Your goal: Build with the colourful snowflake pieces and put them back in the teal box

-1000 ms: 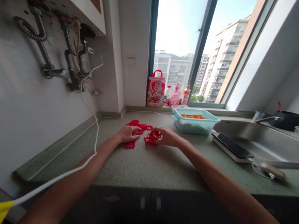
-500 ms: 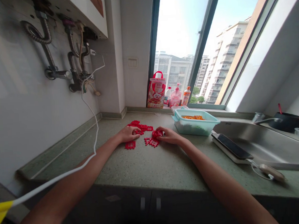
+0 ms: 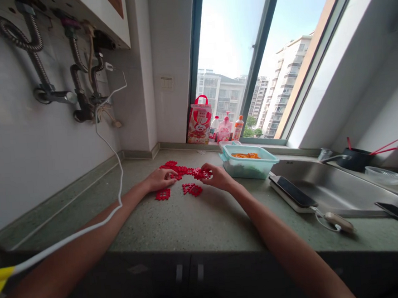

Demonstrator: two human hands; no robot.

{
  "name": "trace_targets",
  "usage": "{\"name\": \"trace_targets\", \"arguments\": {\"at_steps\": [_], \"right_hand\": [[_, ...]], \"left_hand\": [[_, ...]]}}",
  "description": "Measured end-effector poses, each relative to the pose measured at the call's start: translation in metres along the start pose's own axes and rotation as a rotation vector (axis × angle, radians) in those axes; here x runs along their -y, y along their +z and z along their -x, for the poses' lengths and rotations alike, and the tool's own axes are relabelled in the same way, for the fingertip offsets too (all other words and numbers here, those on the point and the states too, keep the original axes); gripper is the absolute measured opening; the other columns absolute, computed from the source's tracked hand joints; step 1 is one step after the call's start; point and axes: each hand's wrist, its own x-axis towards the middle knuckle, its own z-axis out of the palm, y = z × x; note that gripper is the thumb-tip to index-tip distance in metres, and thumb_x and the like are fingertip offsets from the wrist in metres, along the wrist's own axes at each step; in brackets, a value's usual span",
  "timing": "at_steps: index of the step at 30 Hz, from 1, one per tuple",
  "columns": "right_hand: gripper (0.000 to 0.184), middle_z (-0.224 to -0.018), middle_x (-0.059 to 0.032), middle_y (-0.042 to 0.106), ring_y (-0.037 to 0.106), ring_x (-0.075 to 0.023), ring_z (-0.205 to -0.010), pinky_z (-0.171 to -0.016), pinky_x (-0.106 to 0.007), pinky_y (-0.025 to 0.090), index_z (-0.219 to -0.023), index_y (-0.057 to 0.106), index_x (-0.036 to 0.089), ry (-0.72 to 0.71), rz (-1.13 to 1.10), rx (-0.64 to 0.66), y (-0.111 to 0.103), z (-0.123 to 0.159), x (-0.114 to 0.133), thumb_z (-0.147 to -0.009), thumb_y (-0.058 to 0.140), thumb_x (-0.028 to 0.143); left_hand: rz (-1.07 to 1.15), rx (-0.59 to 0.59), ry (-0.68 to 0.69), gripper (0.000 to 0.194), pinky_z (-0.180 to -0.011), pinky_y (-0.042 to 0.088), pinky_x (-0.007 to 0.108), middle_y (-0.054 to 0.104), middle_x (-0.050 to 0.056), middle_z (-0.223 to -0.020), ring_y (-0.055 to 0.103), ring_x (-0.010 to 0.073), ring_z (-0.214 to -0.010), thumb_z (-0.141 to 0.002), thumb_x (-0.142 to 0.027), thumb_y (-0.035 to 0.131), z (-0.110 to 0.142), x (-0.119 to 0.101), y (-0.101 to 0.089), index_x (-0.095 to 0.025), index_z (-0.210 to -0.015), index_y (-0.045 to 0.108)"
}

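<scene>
Several flat red cut-out pieces with notched edges lie on the counter. My left hand (image 3: 159,179) is closed around the edge of a joined group of red pieces (image 3: 183,169), thumb and fingers pressing at its near side. My right hand (image 3: 218,177) pinches a red notched piece (image 3: 205,171) between thumb and fingers at the right end of that group. Whether this piece is locked to the group or only touches it, I cannot tell. A loose red piece (image 3: 162,194) rests below my left hand, and a red pile (image 3: 192,190) lies between the hands.
A light teal tub (image 3: 251,167) holding orange and dark pieces stands right of my right hand. Farther right are a phone (image 3: 295,190), a power bank (image 3: 339,223) and a steel sink (image 3: 345,188). A white cable (image 3: 120,181) crosses above my left forearm. Bottles stand on the windowsill.
My right hand has lifted a red piece off the small pile and brought it up to the right end of the joined group. My left hand keeps its hold. The camera view has turned slightly right.
</scene>
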Motion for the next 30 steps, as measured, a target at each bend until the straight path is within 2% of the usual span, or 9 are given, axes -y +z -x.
{"name": "trace_targets", "arguments": {"at_steps": [2,4,8,11,17,20,23,27,30], "right_hand": [[0.03,-0.09,-0.001,0.072,0.061,-0.0165,-0.076,-0.072,-0.026,0.044,-0.104,0.064,0.024,-0.042,0.008,0.021,-0.001,0.002,0.013,-0.079,0.076,0.035],[0.027,-0.089,-0.0009,0.072,0.062,-0.0166,-0.076,-0.07,-0.026,0.042,-0.101,0.064,0.025,-0.057,0.054,0.111,0.0,0.004,0.027,-0.08,0.076,0.036],[0.034,-0.086,-0.0013,0.07,0.062,-0.0177,-0.074,-0.064,-0.025,0.038,-0.1,0.062,0.025,0.003,0.125,0.295,0.008,0.008,0.045,-0.079,0.078,0.046],[0.038,-0.088,-0.0021,0.07,0.062,-0.0187,-0.076,-0.063,-0.025,0.036,-0.103,0.06,0.025,0.035,0.151,0.28,0.013,0.009,0.049,-0.078,0.078,0.046],[0.034,-0.087,-0.0004,0.07,0.06,-0.0176,-0.073,-0.064,-0.025,0.036,-0.103,0.059,0.025,0.0,0.142,0.217,0.017,0.007,0.043,-0.076,0.077,0.037],[0.033,-0.09,-0.0025,0.071,0.06,-0.0194,-0.076,-0.068,-0.027,0.039,-0.103,0.059,0.025,-0.013,0.195,0.056,0.002,0.002,0.035,-0.077,0.076,0.034],[0.032,-0.098,-0.0076,0.071,0.062,-0.0243,-0.087,-0.078,-0.031,0.044,-0.106,0.06,0.023,0.016,0.317,-0.235,-0.029,-0.003,0.019,-0.078,0.073,0.029],[0.03,-0.1,-0.0107,0.069,0.059,-0.0292,-0.095,-0.085,-0.037,0.045,-0.109,0.06,0.021,0.158,0.487,-0.56,-0.078,-0.001,-0.018,-0.082,0.068,0.032],[0.038,-0.103,-0.0131,0.068,0.057,-0.0313,-0.097,-0.085,-0.04,0.045,-0.115,0.06,0.018,0.302,0.581,-0.684,-0.103,0.008,-0.046,-0.083,0.067,0.037]], "left_hand": [[0.009,-0.002,-0.011,0.046,-0.059,0.036,0.026,0.062,-0.002,-0.067,0.055,0.0148,-0.06,-0.087,-0.052,0.062,-0.001,0.002,0.001,-0.022,-0.119,0.076],[0.011,-0.009,-0.022,0.047,-0.059,0.036,0.026,0.062,-0.002,-0.067,0.056,0.0151,-0.06,-0.087,-0.054,0.062,-0.001,0.002,0.001,-0.022,-0.119,0.077],[0.011,-0.013,-0.038,0.047,-0.059,0.037,0.026,0.064,-0.002,-0.068,0.058,0.0155,-0.062,-0.086,-0.053,0.063,-0.001,0.0,0.001,-0.023,-0.119,0.076],[0.009,-0.02,-0.037,0.045,-0.06,0.038,0.026,0.064,-0.002,-0.069,0.058,0.0152,-0.062,-0.085,-0.05,0.063,-0.001,-0.001,0.001,-0.023,-0.118,0.076],[0.031,-0.013,-0.051,0.046,-0.059,0.036,0.026,0.061,-0.003,-0.067,0.055,0.0147,-0.06,-0.086,-0.051,0.063,-0.001,0.001,0.002,-0.022,-0.119,0.076],[0.029,-0.01,-0.051,0.046,-0.059,0.036,0.026,0.062,-0.003,-0.066,0.054,0.0146,-0.059,-0.086,-0.051,0.063,0.0,-0.001,0.001,-0.021,-0.118,0.076],[0.027,-0.011,-0.056,0.045,-0.06,0.037,0.026,0.063,-0.002,-0.068,0.056,0.0149,-0.06,-0.086,-0.052,0.063,0.0,-0.002,0.001,-0.022,-0.118,0.076],[0.025,-0.013,-0.044,0.044,-0.06,0.038,0.026,0.064,-0.002,-0.07,0.057,0.0155,-0.063,-0.087,-0.052,0.062,0.001,-0.001,0.001,-0.024,-0.117,0.076],[0.014,-0.022,-0.048,0.044,-0.061,0.038,0.026,0.065,-0.002,-0.07,0.058,0.0161,-0.063,-0.086,-0.052,0.063,0.0,0.0,0.002,-0.023,-0.117,0.076]]}}
